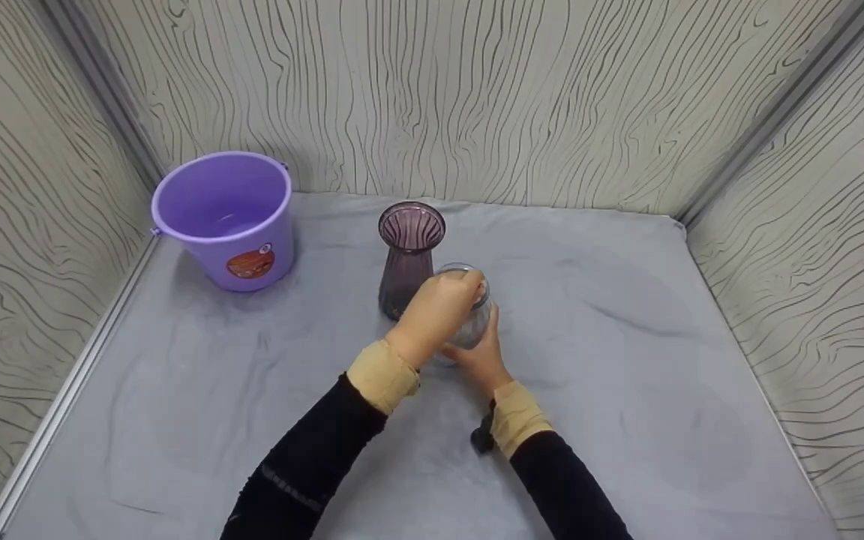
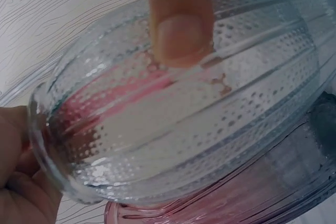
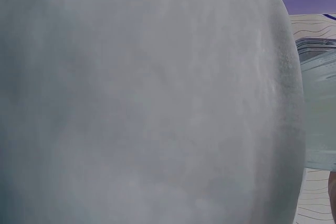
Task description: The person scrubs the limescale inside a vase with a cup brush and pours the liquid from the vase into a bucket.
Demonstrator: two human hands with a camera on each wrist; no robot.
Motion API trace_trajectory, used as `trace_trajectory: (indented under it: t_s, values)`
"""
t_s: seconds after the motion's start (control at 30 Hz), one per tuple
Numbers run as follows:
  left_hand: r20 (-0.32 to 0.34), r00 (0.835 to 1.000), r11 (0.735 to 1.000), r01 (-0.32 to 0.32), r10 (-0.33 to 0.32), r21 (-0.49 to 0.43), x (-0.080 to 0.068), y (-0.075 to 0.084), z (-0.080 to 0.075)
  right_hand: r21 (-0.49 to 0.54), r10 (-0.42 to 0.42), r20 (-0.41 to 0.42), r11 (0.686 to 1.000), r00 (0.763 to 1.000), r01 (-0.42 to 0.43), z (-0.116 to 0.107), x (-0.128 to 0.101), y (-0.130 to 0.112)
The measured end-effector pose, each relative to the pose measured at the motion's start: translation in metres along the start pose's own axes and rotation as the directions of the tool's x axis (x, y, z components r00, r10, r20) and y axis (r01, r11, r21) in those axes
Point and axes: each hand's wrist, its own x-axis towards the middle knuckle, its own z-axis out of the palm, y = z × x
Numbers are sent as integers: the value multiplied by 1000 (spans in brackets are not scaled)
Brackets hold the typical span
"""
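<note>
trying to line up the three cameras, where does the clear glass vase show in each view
Head: the clear glass vase sits at centre, between the left hand and right hand, just in front of the purple vase.
Left wrist: it fills the frame, its dotted wall under a fingertip.
Right wrist: only a sliver at the right edge.
Shared landmark: the wavy-lined wall panel.

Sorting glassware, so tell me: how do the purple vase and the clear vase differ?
The purple vase is dark-tinted; the clear vase is colourless with dotted ribs. The purple vase stands free and looks taller; the clear vase is gripped by the left hand and right hand. Both are ribbed glass.
</note>
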Motion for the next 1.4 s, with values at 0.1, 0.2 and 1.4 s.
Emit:
trace_trajectory:
  t_s: [0.1,0.2,1.4]
  values:
    - [-54,998,999,-34,36,41,-2,0,3,11,-4,7,1000,1000,3,0,2,0]
    - [-110,993,999,-37,39,17,-3,1,5,4,8,8,1000,1000,-8,-1,3,-2]
    - [-103,994,987,60,-45,149,5,6,9,-29,95,-8,995,995,-95,0,0,1]
